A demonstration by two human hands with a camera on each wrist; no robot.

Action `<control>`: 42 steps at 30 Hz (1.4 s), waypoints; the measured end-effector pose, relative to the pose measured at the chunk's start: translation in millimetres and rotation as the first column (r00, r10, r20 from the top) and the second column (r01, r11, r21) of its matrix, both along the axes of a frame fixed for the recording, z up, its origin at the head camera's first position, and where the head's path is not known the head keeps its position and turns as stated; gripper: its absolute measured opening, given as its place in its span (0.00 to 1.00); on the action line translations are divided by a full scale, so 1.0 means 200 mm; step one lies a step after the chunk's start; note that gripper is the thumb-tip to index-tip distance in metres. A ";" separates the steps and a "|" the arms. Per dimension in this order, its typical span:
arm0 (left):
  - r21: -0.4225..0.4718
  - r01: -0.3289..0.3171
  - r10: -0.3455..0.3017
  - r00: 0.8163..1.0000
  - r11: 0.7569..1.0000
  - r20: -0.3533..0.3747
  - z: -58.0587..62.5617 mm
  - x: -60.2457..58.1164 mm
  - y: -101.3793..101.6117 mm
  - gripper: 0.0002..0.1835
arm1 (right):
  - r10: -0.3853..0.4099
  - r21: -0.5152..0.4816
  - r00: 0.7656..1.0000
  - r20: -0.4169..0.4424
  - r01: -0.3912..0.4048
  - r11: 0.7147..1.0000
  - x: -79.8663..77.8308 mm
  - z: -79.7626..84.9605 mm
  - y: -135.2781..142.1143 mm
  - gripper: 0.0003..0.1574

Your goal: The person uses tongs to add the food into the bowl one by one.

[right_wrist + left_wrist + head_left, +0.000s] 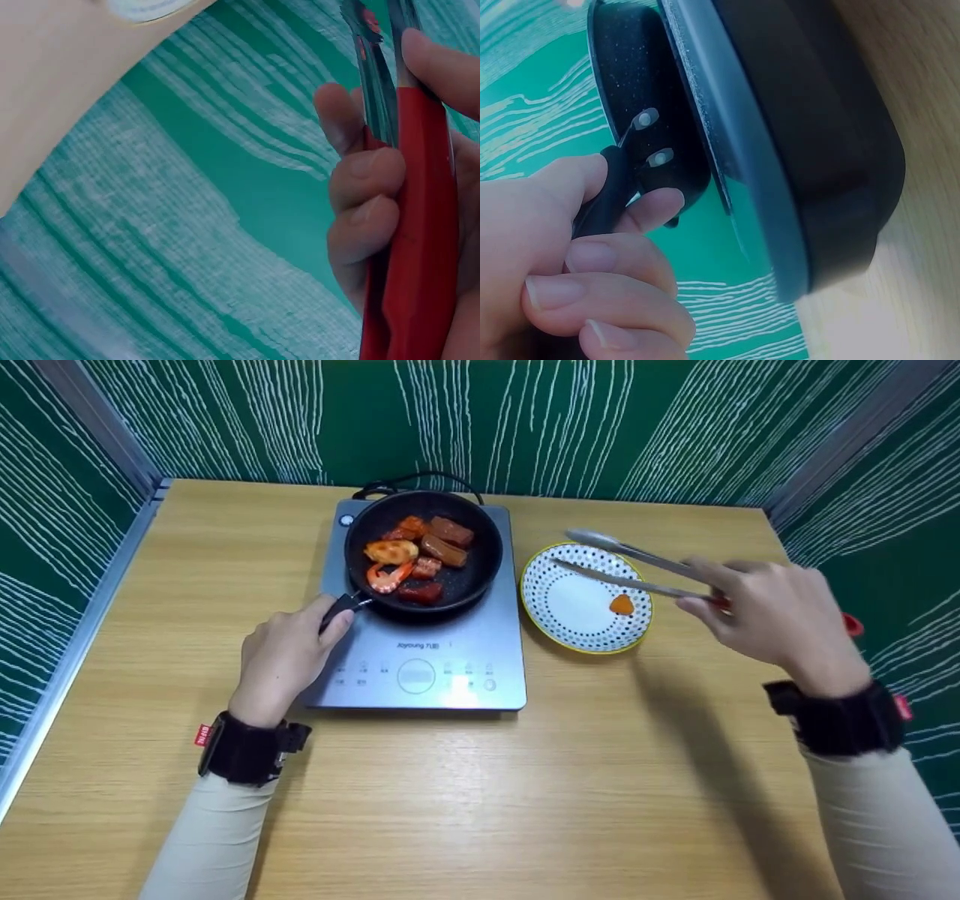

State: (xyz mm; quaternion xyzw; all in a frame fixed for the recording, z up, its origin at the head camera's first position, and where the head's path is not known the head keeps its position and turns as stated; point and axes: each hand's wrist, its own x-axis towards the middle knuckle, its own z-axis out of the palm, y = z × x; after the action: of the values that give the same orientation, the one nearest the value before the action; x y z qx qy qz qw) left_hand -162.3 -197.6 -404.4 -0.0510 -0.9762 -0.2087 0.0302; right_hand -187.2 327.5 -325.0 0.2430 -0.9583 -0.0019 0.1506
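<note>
My left hand [289,649] grips the black handle [604,199] of a frying pan [480,559]. In the pan lie a shrimp [382,579], a yellowish browned slice [391,552], several reddish-brown meat pieces [444,551] and a dark red piece [421,594]. My right hand [780,619] holds metal tongs [630,580] by their red handles [426,217]. The tongs' tips stand apart over the dotted plate [577,640], with nothing seen between them. On the plate's right side sits a small orange piece [622,604].
The pan stands on a silver induction cooker [367,634] with a cable [442,475] behind it. A wooden table [450,795] lies beneath. Green panels with white streaks [525,427] close off the back and sides.
</note>
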 end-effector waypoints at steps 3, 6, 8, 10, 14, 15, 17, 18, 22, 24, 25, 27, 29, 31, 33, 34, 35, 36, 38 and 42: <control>0.002 0.000 0.000 1.000 1.000 -0.001 0.00 0.00 0.00 0.17 | -0.058 0.020 0.997 0.049 0.057 0.998 0.02 -0.04 0.09 0.26; 0.003 -0.004 0.004 1.000 1.000 0.002 -0.01 0.00 0.00 0.17 | -0.100 0.038 0.991 0.092 0.097 0.995 0.03 -0.09 0.16 0.26; 0.001 -0.006 0.006 1.000 1.000 0.005 -0.01 0.00 0.00 0.17 | -0.122 0.049 0.986 0.117 0.117 0.992 0.03 -0.11 0.20 0.26; -0.008 -0.007 0.007 1.000 1.000 0.005 0.00 0.00 0.00 0.17 | -0.139 0.061 0.981 0.136 0.132 0.989 0.03 -0.13 0.23 0.26; -0.022 -0.008 0.008 1.000 1.000 0.008 0.00 0.00 0.00 0.17 | -0.162 0.096 0.973 0.165 0.147 0.984 0.03 -0.16 0.27 0.25; -0.025 -0.008 0.009 1.000 1.000 0.011 0.00 0.00 0.00 0.17 | -0.164 0.103 0.972 0.169 0.148 0.984 0.03 -0.16 0.27 0.24; -0.023 -0.008 0.008 1.000 1.000 0.015 0.00 0.00 0.00 0.17 | -0.170 0.116 0.971 0.171 0.152 0.982 0.04 -0.16 0.28 0.23; -0.022 -0.007 0.007 1.000 1.000 0.015 0.00 0.00 0.00 0.17 | -0.172 0.122 0.971 0.168 0.153 0.981 0.04 -0.16 0.28 0.22; -0.019 -0.004 0.005 1.000 1.000 0.010 0.00 0.00 0.00 0.17 | -0.190 0.134 0.967 0.169 0.168 0.977 0.04 -0.16 0.28 0.19; -0.018 -0.006 0.006 1.000 1.000 0.012 0.00 0.00 0.00 0.17 | -0.198 0.143 0.965 0.172 0.174 0.974 0.04 -0.16 0.28 0.18; -0.018 -0.007 0.007 1.000 1.000 0.013 0.00 0.00 0.00 0.17 | -0.200 0.148 0.964 0.174 0.175 0.973 0.04 -0.16 0.27 0.17; -0.018 -0.007 0.007 1.000 1.000 0.011 0.00 0.00 0.00 0.17 | -0.202 0.157 0.964 0.173 0.175 0.972 0.04 -0.16 0.27 0.16; -0.015 -0.007 0.007 1.000 1.000 0.010 0.00 0.00 0.00 0.17 | -0.200 0.165 0.964 0.174 0.172 0.971 0.04 -0.15 0.27 0.15; -0.010 -0.008 0.008 1.000 1.000 0.011 0.00 0.00 0.00 0.17 | -0.199 0.173 0.964 0.176 0.169 0.970 0.04 -0.15 0.26 0.15; -0.008 -0.008 0.008 1.000 1.000 0.021 0.00 0.00 0.00 0.17 | -0.200 0.177 0.963 0.178 0.169 0.970 0.04 -0.15 0.26 0.15; -0.006 -0.009 0.009 1.000 1.000 0.027 0.00 0.00 -0.01 0.17 | -0.201 0.177 0.963 0.180 0.169 0.970 0.04 -0.15 0.26 0.15; -0.005 -0.010 0.010 0.999 1.000 0.032 0.00 0.00 -0.01 0.17 | -0.203 0.178 0.962 0.181 0.171 0.969 0.04 -0.15 0.25 0.15; -0.005 -0.009 0.009 0.999 1.000 0.034 0.00 0.00 -0.01 0.17 | -0.204 0.177 0.962 0.181 0.172 0.969 0.04 -0.15 0.25 0.16; -0.006 -0.009 0.010 0.999 1.000 0.034 0.00 0.00 -0.01 0.17 | -0.203 0.174 0.962 0.181 0.172 0.970 0.04 -0.15 0.25 0.16; -0.019 -0.007 0.007 1.000 1.000 0.004 0.00 -0.01 0.00 0.17 | -0.185 0.159 0.964 0.191 0.156 0.975 0.04 -0.15 0.25 0.15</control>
State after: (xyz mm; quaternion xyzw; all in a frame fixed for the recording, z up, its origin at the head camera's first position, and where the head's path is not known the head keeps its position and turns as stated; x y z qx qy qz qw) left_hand -163.3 -198.1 -405.3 -0.0474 -0.9784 -0.1994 0.0283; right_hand -179.6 377.9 -354.7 0.1686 -0.9834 -0.0584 0.0326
